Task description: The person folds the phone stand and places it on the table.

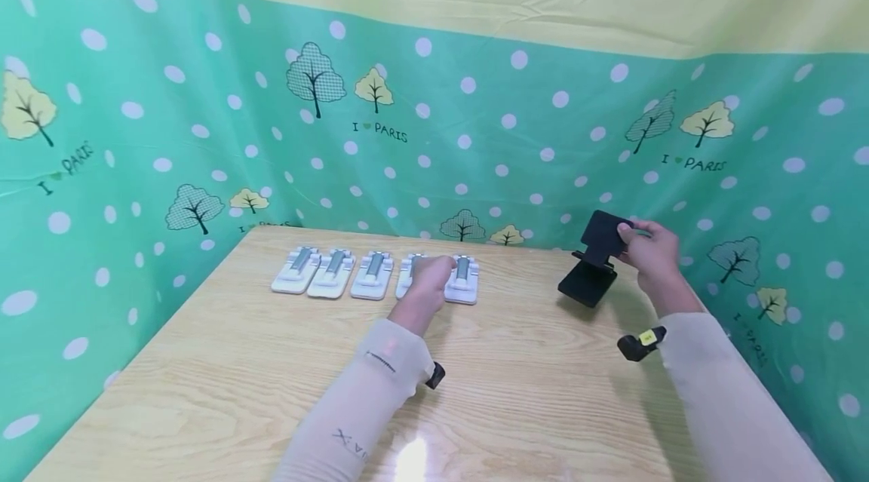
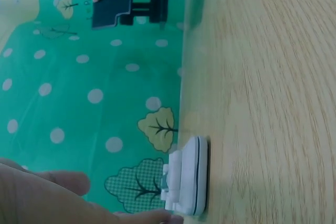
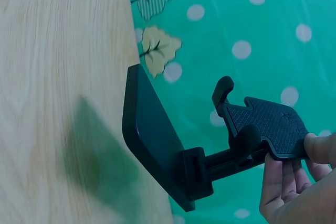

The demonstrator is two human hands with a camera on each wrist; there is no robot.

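My right hand (image 1: 653,252) pinches the top plate of an unfolded black phone stand (image 3: 157,140), thumb on one face and fingers behind it. The stand's base is tilted, its shadow falling on the tabletop beside it. My left hand (image 1: 429,278) reaches over the right end of a row of folded white phone stands (image 1: 372,276), partly covering one of them. In the left wrist view its thumb and a finger are apart, the fingertip right at the end of the rightmost white stand (image 2: 191,177).
The wooden table (image 1: 285,376) backs onto a green dotted cloth (image 1: 475,127) with printed trees, which also hangs along both sides. Several white stands lie side by side near the table's back edge, left of the black one.
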